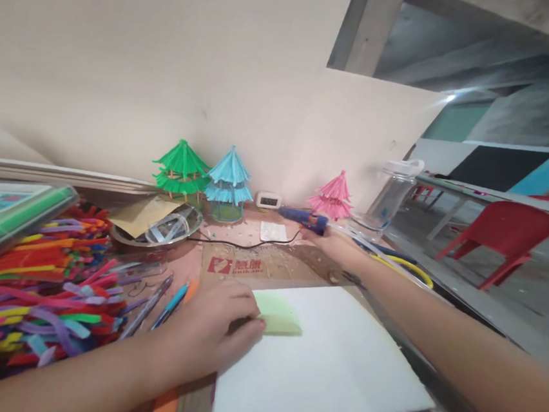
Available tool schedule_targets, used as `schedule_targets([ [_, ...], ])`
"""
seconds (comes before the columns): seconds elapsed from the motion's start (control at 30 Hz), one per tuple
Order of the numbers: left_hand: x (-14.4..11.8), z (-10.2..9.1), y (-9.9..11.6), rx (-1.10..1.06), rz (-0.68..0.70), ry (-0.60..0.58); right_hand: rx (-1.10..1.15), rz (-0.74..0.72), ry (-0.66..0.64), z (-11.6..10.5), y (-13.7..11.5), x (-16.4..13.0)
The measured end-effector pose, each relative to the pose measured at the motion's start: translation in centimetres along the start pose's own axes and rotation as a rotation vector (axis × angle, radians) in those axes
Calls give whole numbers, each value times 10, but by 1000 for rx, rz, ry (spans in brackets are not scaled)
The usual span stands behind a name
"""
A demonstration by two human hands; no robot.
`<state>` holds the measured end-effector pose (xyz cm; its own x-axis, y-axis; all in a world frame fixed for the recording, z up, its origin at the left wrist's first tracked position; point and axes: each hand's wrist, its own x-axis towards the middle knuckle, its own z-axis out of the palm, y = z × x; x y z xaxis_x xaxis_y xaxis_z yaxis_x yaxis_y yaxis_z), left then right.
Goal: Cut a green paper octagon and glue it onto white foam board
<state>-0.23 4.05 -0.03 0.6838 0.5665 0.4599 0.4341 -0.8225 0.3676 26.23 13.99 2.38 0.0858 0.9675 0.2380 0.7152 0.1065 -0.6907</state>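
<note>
My left hand (pixel 217 323) rests over the left edge of a white board (pixel 316 378), thumb and fingers closed on the edge of a small light green rectangular piece (pixel 284 317); its exact material is unclear. Farther off, my right hand (pixel 331 245) is wrapped around a blue glue gun (pixel 302 218) whose front end points left. A thin black cord (pixel 246 247) runs leftward across the tabletop. A small white square (pixel 273 232) lies just below the glue gun. Behind stand pavilion-like models: green (pixel 181 168), light blue (pixel 230 176) and pink (pixel 332 195).
Many coloured fuzzy strips (pixel 45 313) heap up at left beside a green-edged case (pixel 15 220). Pens (pixel 171 306) and a metal bowl (pixel 120 238) lie nearby. A small digital clock (pixel 268 200) and a clear jug (pixel 392 195) stand along the wall. A red chair (pixel 500 231) is beyond.
</note>
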Motion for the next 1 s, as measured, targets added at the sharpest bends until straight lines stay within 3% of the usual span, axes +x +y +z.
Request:
schedule_targets([
  [0.1, 2, -1, -2, -40, -55, -29, 24, -18, 38, -19, -6, -19],
  [0.2, 3, -1, -4, -71, -75, -53, 161, -99, -28, -42, -10, -45],
  [0.37, 5, -2, -7, -102, -121, -72, 154, -158, -443, -75, -16, -87],
  [0.5, 7, -4, -7, -156, -135, -111, 156, -276, -648, -78, -15, -98],
  [0.63, 10, -5, -9, -169, -148, -139, 89, -342, -670, -67, -14, -101],
  [1.0, 10, -1, -9, -178, -153, -130, -94, -210, -516, -43, -32, -125],
])
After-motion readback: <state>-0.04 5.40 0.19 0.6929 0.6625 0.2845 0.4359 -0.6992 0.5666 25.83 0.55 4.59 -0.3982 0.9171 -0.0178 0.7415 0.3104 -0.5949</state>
